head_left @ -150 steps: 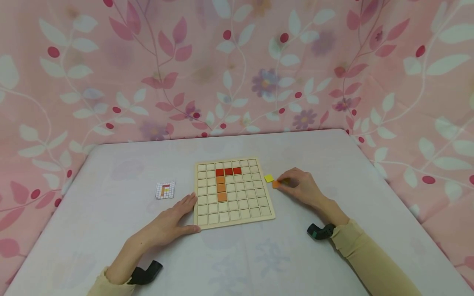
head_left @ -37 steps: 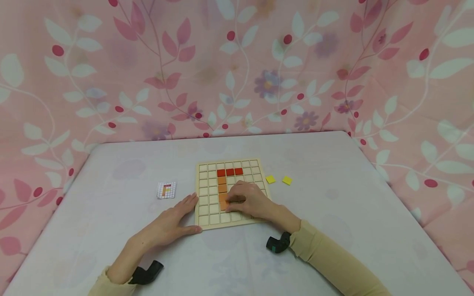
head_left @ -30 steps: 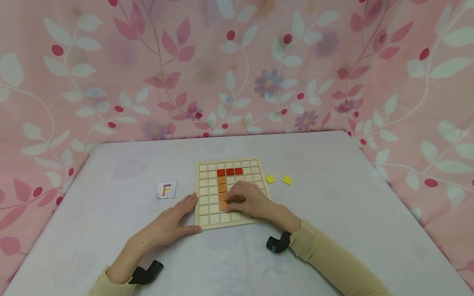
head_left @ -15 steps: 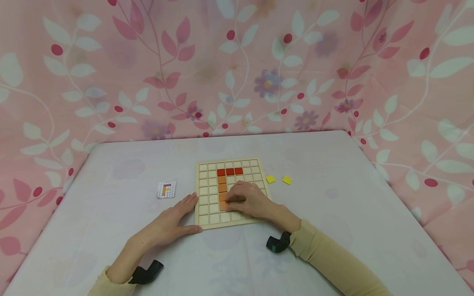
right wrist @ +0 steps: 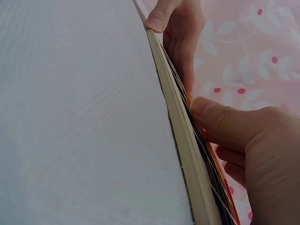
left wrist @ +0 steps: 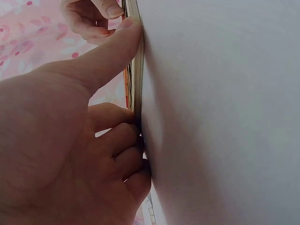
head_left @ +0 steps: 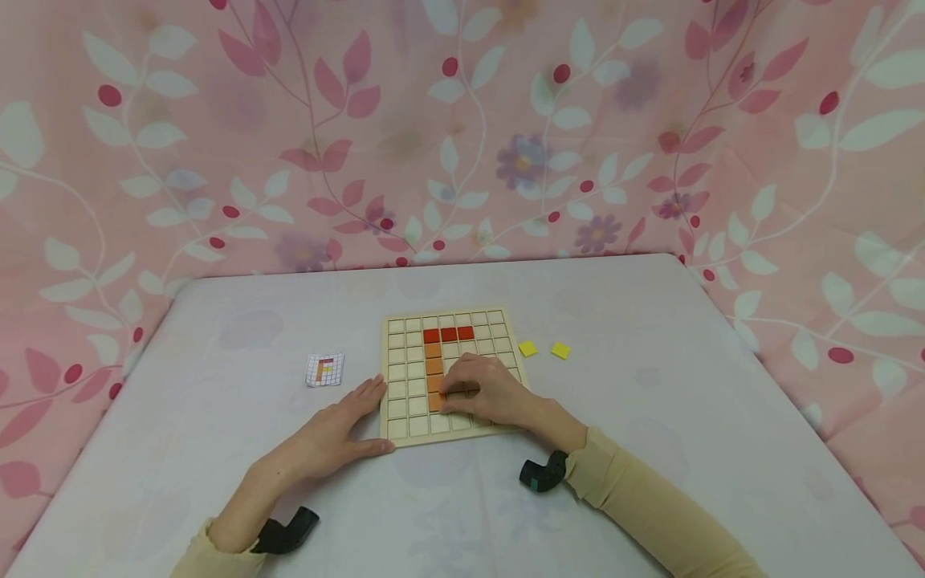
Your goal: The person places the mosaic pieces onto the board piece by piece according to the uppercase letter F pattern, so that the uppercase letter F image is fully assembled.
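A square wooden grid board lies on the table. Three red tiles form a row in its upper part. From the leftmost one, a column of orange tiles runs toward the person. My right hand pinches the lowest orange tile at its right side, thumb and fingertips low over the board; they partly cover that tile. My left hand rests against the board's left edge, fingers extended and thumb at the near left corner. In both wrist views the board appears edge-on, with the hands beside it.
Two yellow tiles lie on the table right of the board. To its left sits a small paper card printed with a coloured grid pattern. A white cloth covers the table; a floral pink curtain hangs behind.
Since five seconds ago, my right hand has carried an orange tile from right of the board to the column's lower end, uncovering a second yellow tile. Over the last second, both hands stay still.
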A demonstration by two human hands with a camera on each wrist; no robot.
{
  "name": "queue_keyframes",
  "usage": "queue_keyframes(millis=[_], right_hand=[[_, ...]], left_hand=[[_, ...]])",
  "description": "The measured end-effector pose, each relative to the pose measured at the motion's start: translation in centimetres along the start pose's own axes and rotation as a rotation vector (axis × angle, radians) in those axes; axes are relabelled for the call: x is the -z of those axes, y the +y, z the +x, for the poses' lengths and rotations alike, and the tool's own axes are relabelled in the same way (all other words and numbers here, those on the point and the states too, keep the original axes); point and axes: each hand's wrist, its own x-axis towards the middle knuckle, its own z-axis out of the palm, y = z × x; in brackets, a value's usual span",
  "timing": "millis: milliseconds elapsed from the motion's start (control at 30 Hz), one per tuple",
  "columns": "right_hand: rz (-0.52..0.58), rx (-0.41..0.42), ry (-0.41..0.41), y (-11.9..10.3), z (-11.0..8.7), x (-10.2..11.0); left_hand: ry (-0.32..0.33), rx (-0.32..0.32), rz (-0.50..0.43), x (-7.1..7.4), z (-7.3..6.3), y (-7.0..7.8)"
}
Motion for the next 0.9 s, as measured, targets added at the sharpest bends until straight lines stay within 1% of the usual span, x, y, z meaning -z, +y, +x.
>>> queue_keyframes(millis=[433,667,800,900], right_hand=[[0.009,-0.005,0.003,-0.1,0.2,0.0],[0.01,-0.017,-0.002,-0.2,0.3,0.2],[0.04,-0.077,0.028,-0.9,0.3,1.0],[0.085,-0.084,0.072,-1.0,0.4,2.1]], left_hand=[[-0.006,0.023,-0.007,0.1,-0.1,-0.1],[-0.006,0.016,-0.006,0.2,-0.1,-0.1],[-0.005,0.008,-0.008,0.0,0.0,-0.2],[-0.004,0.007,-0.009,-0.2,0.1,-0.3]])
